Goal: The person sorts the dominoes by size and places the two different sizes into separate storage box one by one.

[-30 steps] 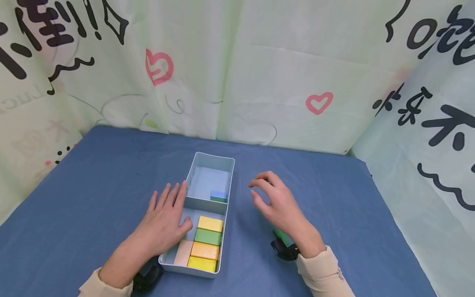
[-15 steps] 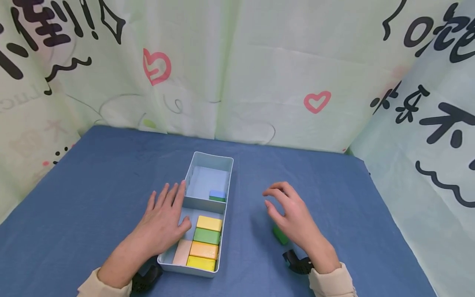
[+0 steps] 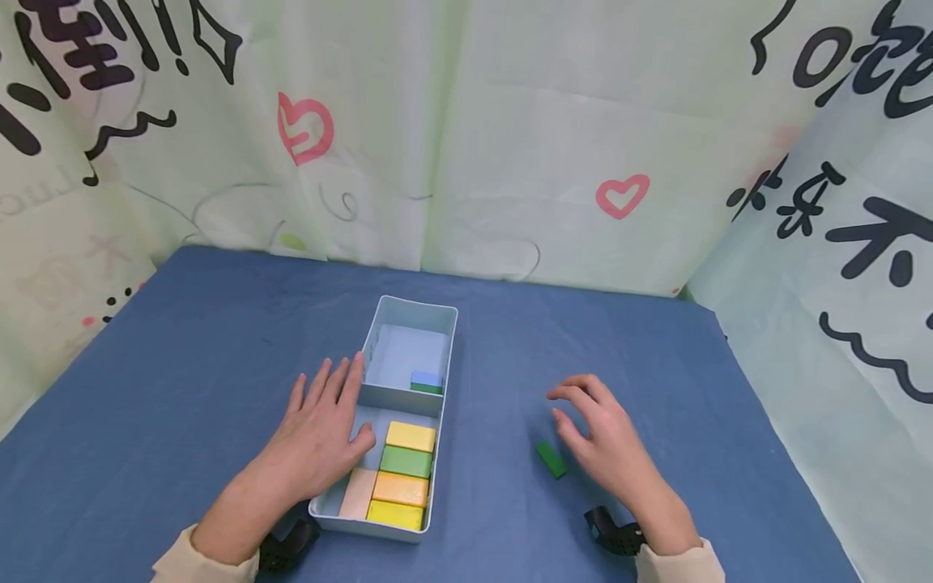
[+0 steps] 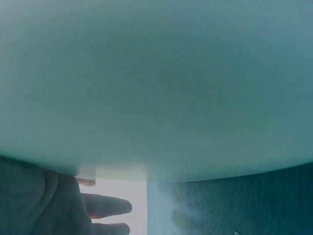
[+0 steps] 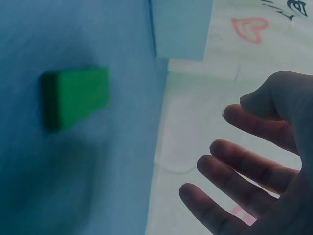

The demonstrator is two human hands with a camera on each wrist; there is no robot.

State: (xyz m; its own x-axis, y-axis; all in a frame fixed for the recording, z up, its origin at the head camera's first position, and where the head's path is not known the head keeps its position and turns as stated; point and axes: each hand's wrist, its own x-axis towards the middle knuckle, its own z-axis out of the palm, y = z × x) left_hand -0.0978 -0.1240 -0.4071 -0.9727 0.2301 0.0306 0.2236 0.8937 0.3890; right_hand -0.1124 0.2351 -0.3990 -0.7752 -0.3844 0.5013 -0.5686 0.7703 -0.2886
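A pale blue two-compartment box (image 3: 439, 453) stands on the table, its long side running away from me. My left hand (image 3: 317, 437) lies across its left side with the fingers spread and straight. In the near compartment are a yellow block (image 3: 411, 436), a green block (image 3: 405, 461), an orange block (image 3: 400, 489), a bright yellow block (image 3: 395, 514) and a pink block (image 3: 358, 494). A dark green block (image 3: 551, 460) rests on the cloth right of the box. My right hand (image 3: 605, 433) hovers just right of that block, fingers loosely bent and holding nothing.
The far compartment holds a small blue block (image 3: 426, 379) with a green one (image 3: 426, 389) at its near right corner. Blue cloth (image 3: 240, 340) covers the table. A pale curtain (image 3: 510, 146) with drawings hangs behind and at both sides.
My right hand has moved right and toward me, away from the box, uncovering the dark green block on the cloth. The left hand and the box stay in place.
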